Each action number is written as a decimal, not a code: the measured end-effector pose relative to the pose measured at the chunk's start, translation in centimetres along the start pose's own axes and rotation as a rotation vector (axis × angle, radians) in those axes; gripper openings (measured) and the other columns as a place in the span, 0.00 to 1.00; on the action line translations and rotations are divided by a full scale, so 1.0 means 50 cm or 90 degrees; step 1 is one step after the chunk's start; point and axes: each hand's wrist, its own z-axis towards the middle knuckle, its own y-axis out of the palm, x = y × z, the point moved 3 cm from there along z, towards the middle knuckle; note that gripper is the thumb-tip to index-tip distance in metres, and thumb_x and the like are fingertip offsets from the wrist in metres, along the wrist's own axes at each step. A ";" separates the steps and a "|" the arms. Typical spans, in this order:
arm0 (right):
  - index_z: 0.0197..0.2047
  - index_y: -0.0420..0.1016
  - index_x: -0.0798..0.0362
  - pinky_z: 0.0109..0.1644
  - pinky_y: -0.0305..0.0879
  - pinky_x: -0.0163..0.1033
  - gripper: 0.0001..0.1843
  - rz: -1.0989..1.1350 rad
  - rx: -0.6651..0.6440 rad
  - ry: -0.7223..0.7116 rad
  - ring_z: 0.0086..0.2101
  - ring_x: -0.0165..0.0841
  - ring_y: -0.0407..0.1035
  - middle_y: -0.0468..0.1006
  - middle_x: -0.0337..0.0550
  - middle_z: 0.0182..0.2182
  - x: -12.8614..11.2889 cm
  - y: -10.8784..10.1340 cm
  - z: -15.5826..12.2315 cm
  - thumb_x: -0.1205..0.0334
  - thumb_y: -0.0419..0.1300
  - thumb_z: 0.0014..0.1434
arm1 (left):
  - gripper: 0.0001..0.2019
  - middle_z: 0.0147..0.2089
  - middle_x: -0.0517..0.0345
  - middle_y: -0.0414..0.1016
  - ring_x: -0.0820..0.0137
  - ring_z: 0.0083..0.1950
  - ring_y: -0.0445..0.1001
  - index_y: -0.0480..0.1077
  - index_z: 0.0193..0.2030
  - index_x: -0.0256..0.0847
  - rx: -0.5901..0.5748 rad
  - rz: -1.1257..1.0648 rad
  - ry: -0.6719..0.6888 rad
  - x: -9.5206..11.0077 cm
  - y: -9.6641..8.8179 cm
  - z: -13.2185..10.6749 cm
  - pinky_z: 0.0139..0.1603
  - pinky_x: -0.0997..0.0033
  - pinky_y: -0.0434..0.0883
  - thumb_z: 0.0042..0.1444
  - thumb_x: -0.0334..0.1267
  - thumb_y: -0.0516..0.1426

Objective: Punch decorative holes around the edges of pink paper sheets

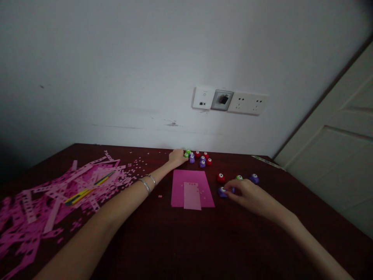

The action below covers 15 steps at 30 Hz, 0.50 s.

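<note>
My left hand reaches far across the dark table and its curled fingers touch a green mini punch at the edge of a cluster of several red, purple and green mini punches near the wall. My right hand rests closer to me, fingers pinched on a purple mini punch. A red punch, a green punch and another purple punch sit just beyond it. Between my arms lies a pink paper sheet with a paler pink strip on top.
A heap of punched pink paper strips and confetti covers the table's left side, with a yellow-and-dark craft knife lying in it. Wall sockets are above the table. A white door stands at the right.
</note>
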 end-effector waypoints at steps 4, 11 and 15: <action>0.39 0.77 0.51 0.39 0.64 0.39 0.12 0.006 0.006 0.005 0.32 0.36 0.70 0.78 0.45 0.35 -0.001 0.003 0.001 0.59 0.54 0.56 | 0.14 0.38 0.50 0.77 0.60 0.44 0.73 0.74 0.36 0.41 0.009 0.004 -0.011 0.004 -0.001 -0.005 0.39 0.70 0.67 0.47 0.48 0.57; 0.38 0.76 0.51 0.38 0.63 0.39 0.12 0.003 0.000 0.000 0.33 0.36 0.70 0.78 0.45 0.35 0.001 0.003 0.001 0.58 0.53 0.57 | 0.13 0.33 0.51 0.76 0.64 0.38 0.73 0.74 0.30 0.40 0.020 -0.023 0.011 -0.004 -0.033 -0.025 0.34 0.72 0.64 0.49 0.47 0.55; 0.38 0.76 0.51 0.38 0.63 0.39 0.13 0.008 0.004 -0.014 0.33 0.36 0.70 0.78 0.45 0.34 0.002 -0.007 0.000 0.56 0.53 0.58 | 0.12 0.33 0.53 0.76 0.69 0.34 0.71 0.73 0.31 0.38 0.039 -0.085 0.102 -0.006 -0.082 -0.051 0.33 0.73 0.62 0.49 0.45 0.54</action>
